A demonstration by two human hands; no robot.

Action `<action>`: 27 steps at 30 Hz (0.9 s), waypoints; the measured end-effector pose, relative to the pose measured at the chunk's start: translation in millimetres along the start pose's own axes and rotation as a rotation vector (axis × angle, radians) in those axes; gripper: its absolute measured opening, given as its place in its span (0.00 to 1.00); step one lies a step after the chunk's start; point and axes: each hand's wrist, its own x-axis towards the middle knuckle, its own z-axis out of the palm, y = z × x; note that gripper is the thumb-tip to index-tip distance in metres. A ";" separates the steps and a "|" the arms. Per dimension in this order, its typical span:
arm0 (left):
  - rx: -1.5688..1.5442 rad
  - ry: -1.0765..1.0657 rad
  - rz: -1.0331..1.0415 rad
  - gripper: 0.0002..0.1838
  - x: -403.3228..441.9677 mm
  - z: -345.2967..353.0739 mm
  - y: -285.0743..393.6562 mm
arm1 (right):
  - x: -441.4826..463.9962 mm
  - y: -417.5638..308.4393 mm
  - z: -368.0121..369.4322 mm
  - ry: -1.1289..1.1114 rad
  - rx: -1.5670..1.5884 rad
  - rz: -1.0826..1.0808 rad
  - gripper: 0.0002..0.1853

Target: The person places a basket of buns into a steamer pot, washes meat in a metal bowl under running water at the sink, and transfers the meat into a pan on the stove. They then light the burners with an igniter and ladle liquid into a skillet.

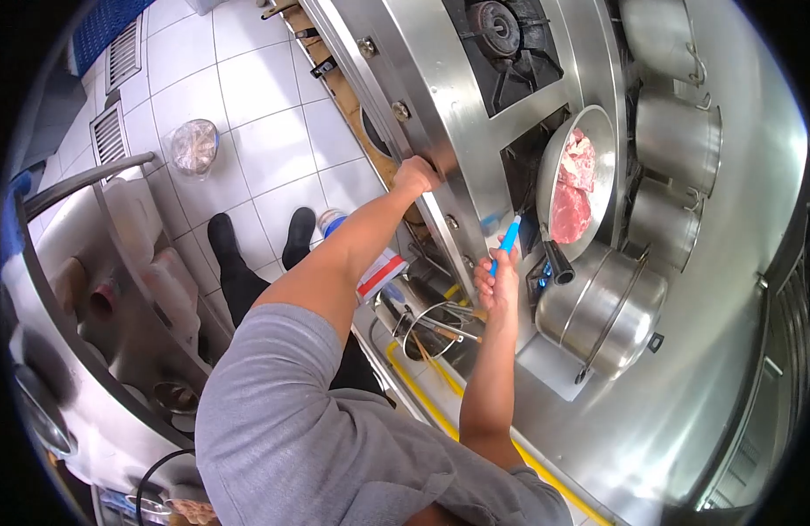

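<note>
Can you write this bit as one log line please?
left hand: at stove front | right hand: grips blue stick | pan: holds raw meat

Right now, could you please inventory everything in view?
stick lighter: one, blue, right hand
frying pan: one, silver, stove
raw meat: at least two pieces, red, in frying pan
stockpots: three, silver, along stove back
lidded pot: one, silver, beside frying pan
gas burner: one uncovered, black, stove
knobs: at least four, silver, stove front
plastic bag: one, clear, floor
shoes: two, black, floor
left hand: one, bare, stove front
right hand: one, bare, around stick lighter
</note>
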 end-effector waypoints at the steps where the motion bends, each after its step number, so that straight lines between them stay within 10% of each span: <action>1: 0.004 -0.001 0.003 0.17 -4.0 -5.2 2.9 | 2.7 0.0 -0.4 -0.015 -0.013 -0.016 0.16; 16: 0.153 -0.109 0.239 0.12 3.9 -17.2 -2.2 | 5.9 -12.3 9.8 0.039 -0.035 0.020 0.14; 20: -0.284 -0.223 0.424 0.08 22.3 2.4 -29.3 | 6.3 -17.4 16.3 0.031 0.086 0.064 0.13; 21: -0.767 -0.367 0.021 0.06 12.4 -4.0 -21.3 | 6.2 -19.0 18.8 0.030 0.139 0.065 0.13; 27: -1.167 -0.324 -0.133 0.07 -21.1 3.8 -15.7 | 15.6 -19.1 14.2 -0.019 0.194 0.076 0.11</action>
